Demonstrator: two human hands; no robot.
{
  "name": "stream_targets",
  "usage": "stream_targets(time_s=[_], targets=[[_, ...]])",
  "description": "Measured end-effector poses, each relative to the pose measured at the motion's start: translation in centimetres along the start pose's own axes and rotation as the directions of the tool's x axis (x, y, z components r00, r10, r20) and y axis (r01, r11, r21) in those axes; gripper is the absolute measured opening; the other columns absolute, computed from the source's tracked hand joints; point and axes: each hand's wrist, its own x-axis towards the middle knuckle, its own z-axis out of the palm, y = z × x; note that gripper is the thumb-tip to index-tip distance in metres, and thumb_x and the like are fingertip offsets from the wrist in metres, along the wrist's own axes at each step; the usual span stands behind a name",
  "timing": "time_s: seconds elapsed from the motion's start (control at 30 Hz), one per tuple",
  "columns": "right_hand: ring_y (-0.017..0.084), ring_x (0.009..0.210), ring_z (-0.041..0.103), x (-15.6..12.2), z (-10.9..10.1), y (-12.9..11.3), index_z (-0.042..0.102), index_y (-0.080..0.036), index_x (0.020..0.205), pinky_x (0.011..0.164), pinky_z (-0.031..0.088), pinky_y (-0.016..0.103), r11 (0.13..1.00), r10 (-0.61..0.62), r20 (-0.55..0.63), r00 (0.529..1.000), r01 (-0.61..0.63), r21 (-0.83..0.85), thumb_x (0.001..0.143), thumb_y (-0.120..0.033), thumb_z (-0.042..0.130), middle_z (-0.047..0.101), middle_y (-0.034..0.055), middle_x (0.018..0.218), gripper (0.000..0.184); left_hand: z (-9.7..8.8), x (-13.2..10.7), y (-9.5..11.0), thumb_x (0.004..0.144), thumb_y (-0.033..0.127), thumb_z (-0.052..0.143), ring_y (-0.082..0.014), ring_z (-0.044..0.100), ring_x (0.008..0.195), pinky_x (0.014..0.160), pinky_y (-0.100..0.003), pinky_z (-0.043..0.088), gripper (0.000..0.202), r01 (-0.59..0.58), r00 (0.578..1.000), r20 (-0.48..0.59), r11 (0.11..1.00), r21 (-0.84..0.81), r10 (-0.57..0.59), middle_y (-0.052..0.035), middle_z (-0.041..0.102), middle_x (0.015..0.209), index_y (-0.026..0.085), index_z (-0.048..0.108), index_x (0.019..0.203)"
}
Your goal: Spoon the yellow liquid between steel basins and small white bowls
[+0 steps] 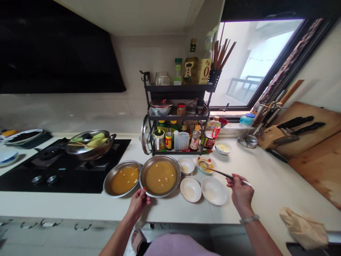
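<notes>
My right hand (242, 193) is closed around the handle of a long metal ladle (221, 173). The ladle's head rests in a small bowl (204, 171) with yellow-orange liquid and red bits. My left hand (140, 203) pinches the near left rim of a round metal bowl (179, 177) of brownish liquid with pale pieces floating in it. To its left, a second metal bowl (105, 185) holds similar liquid. Between my hands stand a small white bowl (190, 190), a larger white bowl (214, 192) and another small bowl (185, 166).
Behind the bowls rises a black rack (176, 118) of bottles and jars. On the left, a lidded pan (90, 144) sits on the black stove (66, 177). A bowl of pale yellow pieces (223, 147), a knife block (270, 137) and a cloth bag (303, 227) are on the right.
</notes>
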Motion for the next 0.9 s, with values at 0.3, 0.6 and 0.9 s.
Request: stream_targets(time_s=[0.3,0.6,0.9], targets=[[0.014,0.044,0.058,-3.7,3.4,-0.7,0.061,-0.014,0.081,0.039,0.047,0.024,0.993,0.099,0.214,0.972,-0.111,0.041,0.063,-0.045,0.076,0.065,0.0032,0.055,0.04,0.6,-0.5,0.5,0.058,0.045,0.08,-0.0097,0.052,0.041,0.041,-0.021,0.046,0.041,0.006,1.0,-0.018,1.0,0.021,-0.006,0.0039,0.056,0.048,0.017,0.052,0.069],[0.013,0.042,0.055,-8.5,6.1,0.1,0.064,-0.017,0.087,0.043,0.05,0.026,0.993,-0.031,0.526,0.85,0.087,-0.083,0.077,-0.049,0.064,0.062,-0.0006,0.057,0.033,0.5,-0.3,0.2,0.059,0.044,0.081,-0.0084,0.052,0.041,0.04,-0.019,0.045,0.041,0.001,1.0,-0.026,1.0,-0.022,-0.001,0.0035,0.056,0.049,0.016,0.053,0.07],[0.013,0.056,0.06,-9.4,5.3,0.6,0.069,-0.022,0.093,0.049,0.052,0.026,0.934,-0.246,0.722,0.647,0.356,-0.001,0.086,-0.033,0.056,0.065,0.0032,0.081,0.018,0.4,-0.4,0.1,0.052,0.051,0.082,-0.0084,0.051,0.04,0.041,-0.02,0.045,0.049,-0.008,1.0,0.004,1.0,-0.018,0.008,0.0034,0.058,0.048,0.017,0.051,0.07]])
